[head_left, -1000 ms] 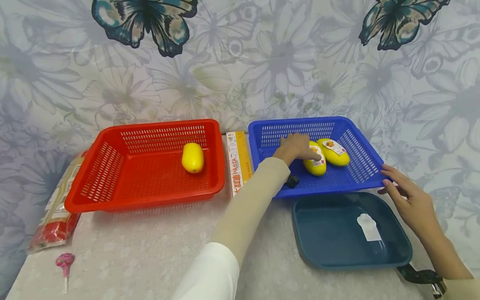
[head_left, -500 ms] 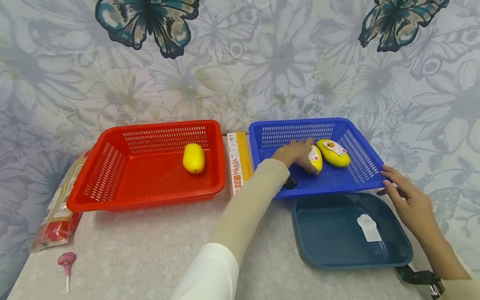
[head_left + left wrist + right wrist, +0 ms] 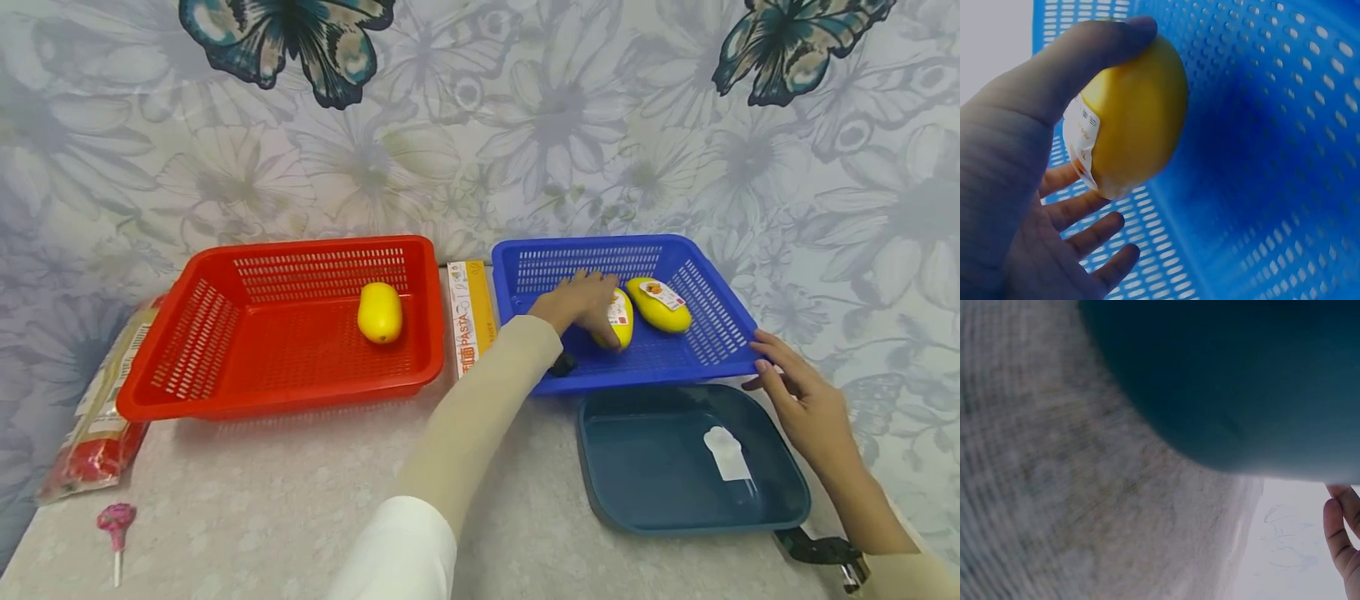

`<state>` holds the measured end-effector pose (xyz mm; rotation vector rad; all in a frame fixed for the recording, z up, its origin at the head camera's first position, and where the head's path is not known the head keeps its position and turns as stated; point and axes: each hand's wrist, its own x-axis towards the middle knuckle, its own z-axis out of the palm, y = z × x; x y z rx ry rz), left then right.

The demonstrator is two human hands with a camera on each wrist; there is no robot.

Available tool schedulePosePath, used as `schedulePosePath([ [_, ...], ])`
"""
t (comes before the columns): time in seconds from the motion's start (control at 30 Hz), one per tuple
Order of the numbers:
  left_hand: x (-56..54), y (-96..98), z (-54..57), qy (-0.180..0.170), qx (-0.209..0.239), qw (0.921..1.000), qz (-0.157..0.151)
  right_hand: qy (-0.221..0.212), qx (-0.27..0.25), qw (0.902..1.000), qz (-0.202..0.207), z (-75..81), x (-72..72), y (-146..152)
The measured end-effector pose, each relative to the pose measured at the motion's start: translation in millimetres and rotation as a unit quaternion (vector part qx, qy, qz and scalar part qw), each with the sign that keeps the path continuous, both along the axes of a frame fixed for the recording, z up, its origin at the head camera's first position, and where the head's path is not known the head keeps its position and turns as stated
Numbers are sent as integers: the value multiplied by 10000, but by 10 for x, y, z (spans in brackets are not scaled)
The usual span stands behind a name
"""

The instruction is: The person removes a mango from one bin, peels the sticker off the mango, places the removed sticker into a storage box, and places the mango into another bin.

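Observation:
In the head view my left hand (image 3: 581,302) reaches into the blue basket (image 3: 660,367) and grips a yellow mango (image 3: 619,317) with a white label. From the left wrist, the thumb lies over the mango (image 3: 1141,119) and fingertips touch its other side, while the remaining fingers spread away from it. A second labelled mango (image 3: 662,305) lies just to the right. My right hand (image 3: 810,408) holds the basket's front right corner between thumb and fingers; the right wrist view shows only part of that hand (image 3: 1342,534).
A red basket (image 3: 285,408) with one yellow fruit (image 3: 380,313) stands left. Between the baskets lies a pasta box (image 3: 471,312). A teal tray (image 3: 645,467) sits in front of the blue basket. A bagged package (image 3: 105,425) and a pink lollipop (image 3: 116,521) lie far left.
My left hand has closed more on the mango, which has shifted slightly left, away from the other mango. The right hand stays at the basket corner. The head view has shifted a little.

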<state>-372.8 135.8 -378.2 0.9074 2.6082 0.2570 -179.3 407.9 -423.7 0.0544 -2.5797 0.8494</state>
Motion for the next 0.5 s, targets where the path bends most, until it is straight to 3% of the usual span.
schedulePosePath([
  [0.2, 38, -171, 114, 339, 230, 9988, -258, 43, -26, 10000, 8, -34, -13, -20],
  [0.5, 175, -427, 463, 827, 879, 9917, -448, -72, -21, 10000, -63, -40, -20, 7],
])
